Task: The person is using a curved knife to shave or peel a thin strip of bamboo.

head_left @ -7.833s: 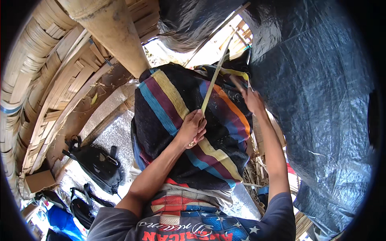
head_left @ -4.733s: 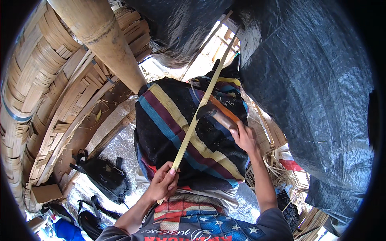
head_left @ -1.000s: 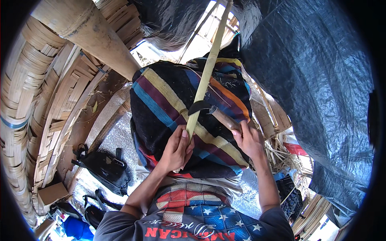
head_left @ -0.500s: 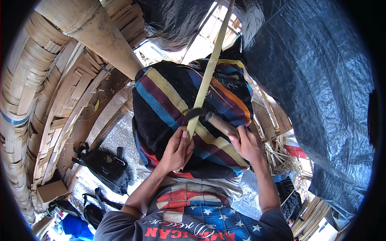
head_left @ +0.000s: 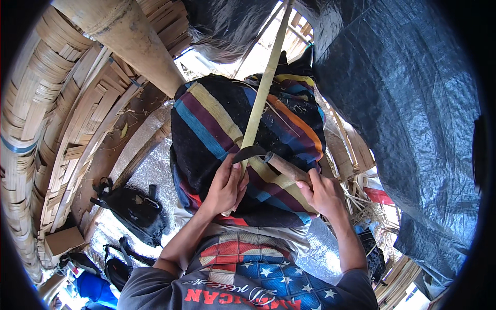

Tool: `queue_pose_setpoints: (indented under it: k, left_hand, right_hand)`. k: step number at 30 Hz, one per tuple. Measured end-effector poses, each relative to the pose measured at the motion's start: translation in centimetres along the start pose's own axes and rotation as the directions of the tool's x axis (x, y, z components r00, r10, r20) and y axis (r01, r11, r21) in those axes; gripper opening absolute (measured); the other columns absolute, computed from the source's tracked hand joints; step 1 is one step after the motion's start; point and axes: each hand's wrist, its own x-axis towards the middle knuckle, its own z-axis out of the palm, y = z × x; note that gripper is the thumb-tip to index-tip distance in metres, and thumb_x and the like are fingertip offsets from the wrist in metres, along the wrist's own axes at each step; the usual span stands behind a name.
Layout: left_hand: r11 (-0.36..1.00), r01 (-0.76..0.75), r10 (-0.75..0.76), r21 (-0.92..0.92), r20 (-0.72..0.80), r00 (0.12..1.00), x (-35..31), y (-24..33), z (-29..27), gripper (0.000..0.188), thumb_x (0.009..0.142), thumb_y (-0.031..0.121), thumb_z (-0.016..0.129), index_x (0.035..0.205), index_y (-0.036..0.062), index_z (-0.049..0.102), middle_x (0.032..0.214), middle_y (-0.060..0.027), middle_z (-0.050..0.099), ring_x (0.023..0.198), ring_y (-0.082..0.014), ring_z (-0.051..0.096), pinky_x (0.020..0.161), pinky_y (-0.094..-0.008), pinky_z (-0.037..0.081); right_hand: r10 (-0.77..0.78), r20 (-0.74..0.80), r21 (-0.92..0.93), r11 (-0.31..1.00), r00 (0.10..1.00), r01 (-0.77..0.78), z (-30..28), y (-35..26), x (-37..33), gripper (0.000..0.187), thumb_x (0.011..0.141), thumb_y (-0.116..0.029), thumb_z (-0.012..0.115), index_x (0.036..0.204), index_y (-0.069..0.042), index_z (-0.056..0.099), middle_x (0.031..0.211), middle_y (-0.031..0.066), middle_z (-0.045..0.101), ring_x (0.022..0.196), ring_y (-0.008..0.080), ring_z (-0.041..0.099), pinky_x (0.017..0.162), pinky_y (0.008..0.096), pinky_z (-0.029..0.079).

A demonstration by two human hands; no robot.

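A long, pale green-yellow bamboo strip (head_left: 262,95) runs from the top of the view down to my lap. My left hand (head_left: 226,187) is closed around its near end. In my right hand (head_left: 324,195) is the wooden handle of a sickle-like curved knife (head_left: 283,166). Its dark hooked blade lies across the strip, just beyond my left fingers. Whether the edge cuts into the strip cannot be made out. Under both hands a striped cloth (head_left: 204,132) in black, blue, purple, yellow and orange covers my lap, with thin fibre shavings on it.
Woven bamboo walling (head_left: 77,139) and a thick bamboo pole (head_left: 121,39) stand at the left. A dark plastic tarp (head_left: 398,113) hangs along the right. At the lower left lie a black bag (head_left: 135,212) and a cardboard box (head_left: 63,240). Loose straw (head_left: 361,206) is by my right arm.
The knife has slid a little nearer to me along the strip, toward my left hand. My right hand has shifted slightly down and right with it.
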Motion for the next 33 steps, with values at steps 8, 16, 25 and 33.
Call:
queue_pose_setpoints:
  k: [8,16,25,33]
  left_hand:
    - [0.996,-0.037,0.035,0.077,0.028,0.999,-0.2,-0.5,0.2,0.033,0.115,0.031,0.031,0.118,0.0017,0.046,0.066,-0.0028,0.043,0.031,-0.0108,0.036,0.029,-0.0233,0.034]
    - [0.998,-0.022,0.024,0.063,-0.041,0.999,-0.5,-1.1,1.2,0.034,0.115,0.033,0.029,0.115,0.0029,0.045,0.066,-0.0016,0.041,0.032,-0.0094,0.035,0.028,-0.0235,0.033]
    - [0.999,0.003,-0.004,0.035,0.013,1.000,-1.2,-1.2,1.1,0.035,0.115,0.035,0.029,0.117,0.0036,0.046,0.066,-0.0009,0.041,0.032,-0.0088,0.033,0.028,-0.0227,0.032]
    - [0.992,0.005,-0.006,-0.123,-0.008,1.000,-0.7,-1.4,0.8,0.034,0.115,0.035,0.031,0.116,0.0044,0.046,0.065,-0.0004,0.040,0.031,-0.0088,0.031,0.027,-0.0244,0.031]
  right_hand:
    - [-0.029,-0.028,-0.018,0.999,0.999,0.029,1.3,1.7,-0.7,0.037,0.102,-0.043,0.060,0.101,-0.006,0.055,0.069,0.0218,0.066,0.063,0.0438,0.069,0.051,0.0527,0.053]
    - [0.094,-0.148,-0.051,0.993,0.985,-0.102,2.7,1.5,2.1,0.032,0.101,-0.036,0.063,0.112,-0.007,0.056,0.076,0.0266,0.066,0.070,0.0478,0.067,0.059,0.0576,0.052]
    - [0.083,-0.148,-0.075,0.993,0.985,-0.095,0.9,2.6,2.0,0.041,0.101,-0.038,0.061,0.126,-0.006,0.060,0.081,0.0272,0.068,0.072,0.0478,0.069,0.059,0.0542,0.055]
    - [-0.038,-0.240,-0.060,0.998,0.970,0.024,3.6,2.4,2.6,0.039,0.102,-0.043,0.059,0.107,-0.004,0.061,0.066,0.0198,0.067,0.060,0.0435,0.068,0.053,0.0523,0.053]
